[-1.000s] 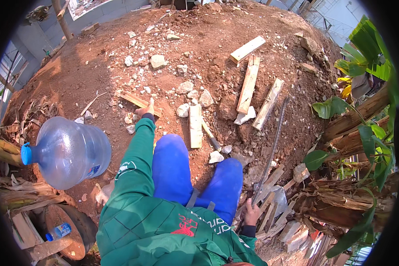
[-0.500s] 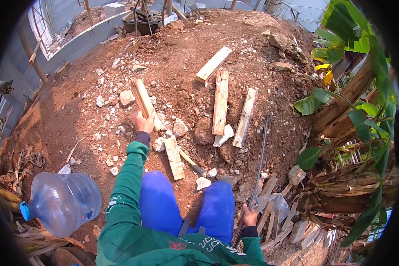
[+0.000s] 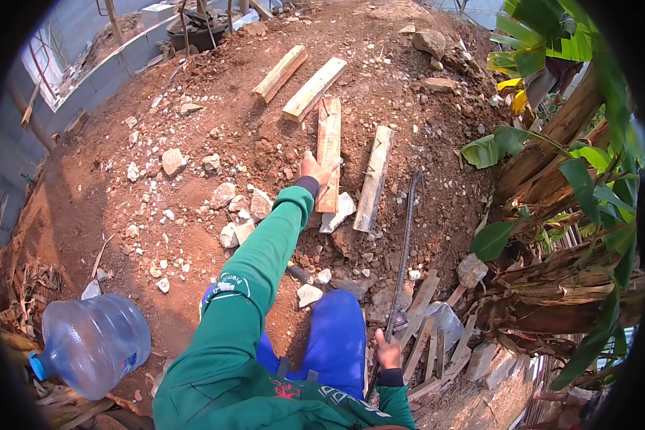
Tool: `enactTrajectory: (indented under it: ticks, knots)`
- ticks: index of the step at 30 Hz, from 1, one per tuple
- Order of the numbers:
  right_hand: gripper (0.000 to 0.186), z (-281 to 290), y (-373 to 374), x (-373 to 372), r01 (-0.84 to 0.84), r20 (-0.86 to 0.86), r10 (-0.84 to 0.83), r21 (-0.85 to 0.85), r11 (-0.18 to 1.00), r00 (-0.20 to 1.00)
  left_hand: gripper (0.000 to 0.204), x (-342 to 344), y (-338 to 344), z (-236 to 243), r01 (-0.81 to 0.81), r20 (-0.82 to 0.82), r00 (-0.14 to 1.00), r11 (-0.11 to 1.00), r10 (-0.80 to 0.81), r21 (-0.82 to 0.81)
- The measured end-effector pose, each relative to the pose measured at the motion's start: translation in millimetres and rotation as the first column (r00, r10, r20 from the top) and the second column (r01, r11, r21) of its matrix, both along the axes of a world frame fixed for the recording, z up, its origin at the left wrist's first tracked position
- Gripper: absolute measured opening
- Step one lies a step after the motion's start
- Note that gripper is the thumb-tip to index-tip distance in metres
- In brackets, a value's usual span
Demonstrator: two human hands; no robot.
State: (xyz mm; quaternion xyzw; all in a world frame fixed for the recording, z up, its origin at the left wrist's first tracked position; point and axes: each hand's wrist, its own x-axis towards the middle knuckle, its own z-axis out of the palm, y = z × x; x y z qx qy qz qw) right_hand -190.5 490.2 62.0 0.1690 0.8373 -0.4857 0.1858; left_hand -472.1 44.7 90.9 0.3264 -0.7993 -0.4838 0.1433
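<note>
My left hand [image 3: 318,174] reaches across the lower part of a rough wooden plank [image 3: 329,132], its fingers apart and the index stretched over the wood. A firm grip on the plank does not show. More short planks lie on the soil: one [image 3: 373,179] to its right, a pale one [image 3: 314,89] above, and another [image 3: 280,74] farther up and left. Low on the right, my right hand [image 3: 388,351] is closed round a long dark metal bar [image 3: 407,240] that slants up past the right-hand plank. A tool's dark head [image 3: 299,273] shows from under my left sleeve.
Stones [image 3: 222,195] litter the reddish soil. A big clear water bottle [image 3: 97,345] lies on its side at lower left. Wood scraps [image 3: 437,351] are heaped beside my right hand. Banana plants [image 3: 580,172] line the right, and a block wall [image 3: 115,64] the far left.
My left hand has let go of the plank it held and moved right to the middle plank. The released plank now lies farther up. My right hand stays on the bar.
</note>
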Motion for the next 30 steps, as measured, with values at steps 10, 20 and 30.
enactTrajectory:
  ticks: [10, 20, 30]
  knots:
    - [0.034, 1.1, -1.1, -3.0, 0.054, 0.102, -0.037, -0.168, 0.984, 0.994, 0.041, 56.0, -50.5, -12.7, 0.389, -0.315, 0.92, 0.634, -0.233, 0.669]
    - [0.044, 80.6, -3.8, -15.2, 0.104, 0.297, 0.063, -0.515, 0.851, 0.953, 0.058, 359.2, -127.5, 13.5, -0.174, -0.264, 0.924, 0.92, 0.276, 0.351]
    - [0.05, 74.3, -45.6, -148.1, 0.045, 0.219, 0.024, -0.306, 0.951, 0.975, 0.049, 420.6, -202.3, -84.0, -0.604, 0.199, 0.76, 0.786, 0.618, -0.133]
